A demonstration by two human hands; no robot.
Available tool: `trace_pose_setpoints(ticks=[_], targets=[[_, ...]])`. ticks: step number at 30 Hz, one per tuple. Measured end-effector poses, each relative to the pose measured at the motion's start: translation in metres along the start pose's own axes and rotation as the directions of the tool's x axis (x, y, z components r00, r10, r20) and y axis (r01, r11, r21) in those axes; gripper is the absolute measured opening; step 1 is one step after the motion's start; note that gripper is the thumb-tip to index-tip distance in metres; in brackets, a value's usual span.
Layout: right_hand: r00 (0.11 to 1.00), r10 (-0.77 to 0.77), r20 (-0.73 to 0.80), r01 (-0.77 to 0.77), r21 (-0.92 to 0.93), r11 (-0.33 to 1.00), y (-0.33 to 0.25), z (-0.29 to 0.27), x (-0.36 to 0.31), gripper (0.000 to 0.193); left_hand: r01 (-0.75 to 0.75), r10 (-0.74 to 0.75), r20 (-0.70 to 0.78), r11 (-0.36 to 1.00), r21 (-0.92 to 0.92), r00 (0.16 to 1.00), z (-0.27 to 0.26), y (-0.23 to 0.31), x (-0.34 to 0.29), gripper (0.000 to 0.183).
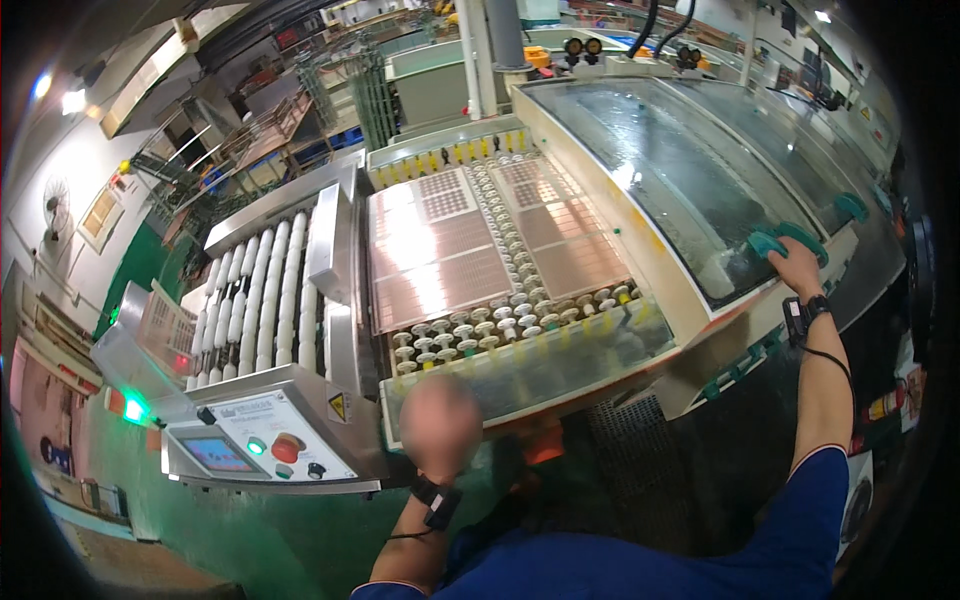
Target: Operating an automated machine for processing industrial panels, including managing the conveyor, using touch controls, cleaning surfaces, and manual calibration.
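My right hand [796, 266] is closed round a green handle [768, 245] at the near edge of a clear lid [640, 150], which covers a wet section of the machine. My left hand [440, 425] is over the near wall of the roller conveyor; a blur hides its fingers, so I cannot tell its grip or whether it touches the wall. Two copper-coloured patterned panels, a left panel [430, 245] and a right panel [560, 225], lie flat side by side on the conveyor's small wheels [470, 335].
To the left stands a unit with white rollers [265, 290]. Its control panel [265, 445] carries a screen, a lit green button and a red knob. A green lamp [133, 407] glows beside it. Another green handle [850, 207] sits farther right. Racks [365, 95] stand behind.
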State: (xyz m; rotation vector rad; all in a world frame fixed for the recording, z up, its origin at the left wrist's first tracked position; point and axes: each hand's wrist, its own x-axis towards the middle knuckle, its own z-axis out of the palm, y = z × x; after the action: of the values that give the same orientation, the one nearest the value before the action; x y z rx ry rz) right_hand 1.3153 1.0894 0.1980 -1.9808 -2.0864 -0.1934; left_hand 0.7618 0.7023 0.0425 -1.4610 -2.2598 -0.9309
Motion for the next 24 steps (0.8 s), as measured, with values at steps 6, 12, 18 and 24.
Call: trace_pose_setpoints(ticks=[6, 12, 18, 24], targets=[[0.999, -0.039, -0.017, 0.039, 0.008, 0.999, 0.049, 0.023, 0.015, 0.061, 0.004, -0.002, 0.034, 0.998, -0.055, 0.999, 0.001, 0.0, 0.003, 0.032], [0.996, -0.075, 0.057, 0.075, 0.001, 0.997, 0.06, 0.029, 0.033, 0.061, 0.032, -0.031, 0.006, 0.998, -0.063, 0.999, -0.003, -0.001, -0.001, 0.032], [0.993, -0.104, 0.06, 0.105, -0.012, 0.994, 0.051, 0.04, 0.044, 0.062, 0.047, -0.049, -0.022, 0.996, -0.071, 0.999, -0.008, -0.005, -0.006, 0.032], [0.994, -0.081, 0.072, 0.08, 0.027, 0.996, 0.057, 0.048, 0.049, 0.059, 0.071, -0.071, 0.009, 0.994, -0.082, 0.997, -0.012, -0.003, -0.007, 0.032]])
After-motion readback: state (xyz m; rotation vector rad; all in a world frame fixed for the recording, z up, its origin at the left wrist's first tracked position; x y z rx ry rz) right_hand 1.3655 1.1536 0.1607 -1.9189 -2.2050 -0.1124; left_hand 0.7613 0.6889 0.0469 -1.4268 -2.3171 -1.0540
